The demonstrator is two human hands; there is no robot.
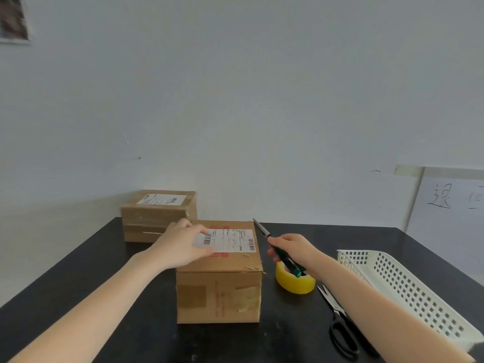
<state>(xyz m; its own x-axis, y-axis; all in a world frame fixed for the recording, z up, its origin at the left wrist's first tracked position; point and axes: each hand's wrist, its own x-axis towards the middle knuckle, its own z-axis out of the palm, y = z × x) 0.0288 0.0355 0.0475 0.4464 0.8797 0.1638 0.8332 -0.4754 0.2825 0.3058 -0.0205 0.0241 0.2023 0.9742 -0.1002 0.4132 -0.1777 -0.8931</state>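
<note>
Risk 1: blade of knife (292, 267) is out and points up and away, just beside the R edge of the near box (220, 297). If the cut runs across the top toward the L hand (180, 244), a slip could reach the fingers, since that hand lies on the lid.
Risk 2: too deep a cut could hit whatever is inside; contents not visible.
Risk 3: box could slide or twist on the table (104, 271) if the L hand presses too lightly.
Risk 4: R forearm passes close over the tape roll (296, 282) and scissors (337, 318); pulling the elbow back could knock them.
L hand: open, fingers fairly straight and spread, flat on box top, fingertips on the L end of the shipping label (230, 241). Holds nothing, just steadies.
R hand (293, 248): curled round the knife's green handle, firm grip; in the air, not touching the box.
Box pos: mid-table, upright, lid closed, near the person.
Knife pos: in R hand, R of box, above tape roll.
Other: 2nd box (157, 218) behind-left, against wall; white basket (408, 286) far R.
</note>
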